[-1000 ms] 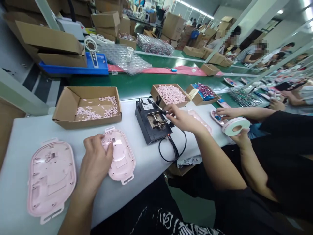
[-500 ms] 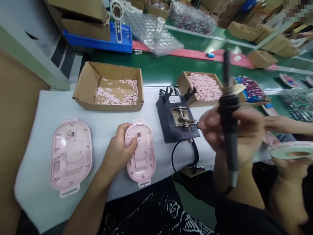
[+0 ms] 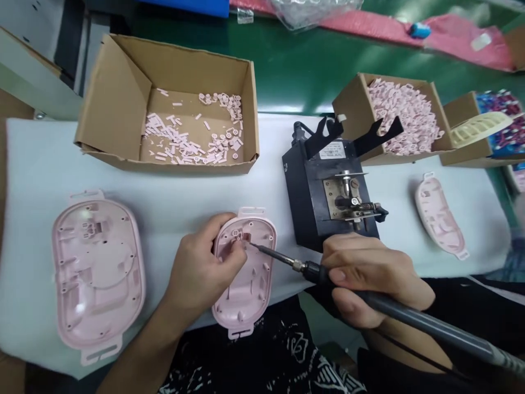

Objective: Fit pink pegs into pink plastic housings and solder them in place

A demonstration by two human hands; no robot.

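Note:
My left hand point(image 3: 200, 273) is closed on the upper left edge of a small pink oval shell point(image 3: 247, 268) lying on the white mat, with thumb and fingers pressing inside it near its top. My right hand point(image 3: 369, 279) grips a dark soldering iron point(image 3: 394, 309). The iron's thin tip point(image 3: 256, 248) touches the inside of the shell near my left fingertips. A larger pink oval shell point(image 3: 96, 271) lies face up to the left, untouched.
A black soldering station point(image 3: 324, 191) stands just behind my right hand. A cardboard box point(image 3: 123, 98) with small pink parts sits behind the shells, a fuller box point(image 3: 353, 104) at right. Another pink shell point(image 3: 438, 216) lies far right. Green conveyor point(image 3: 287, 60) runs behind.
My right hand took the soldering iron from the station, swung it down and brought its tip into the small shell. My head tilted down and closer. My left hand stayed on the shell.

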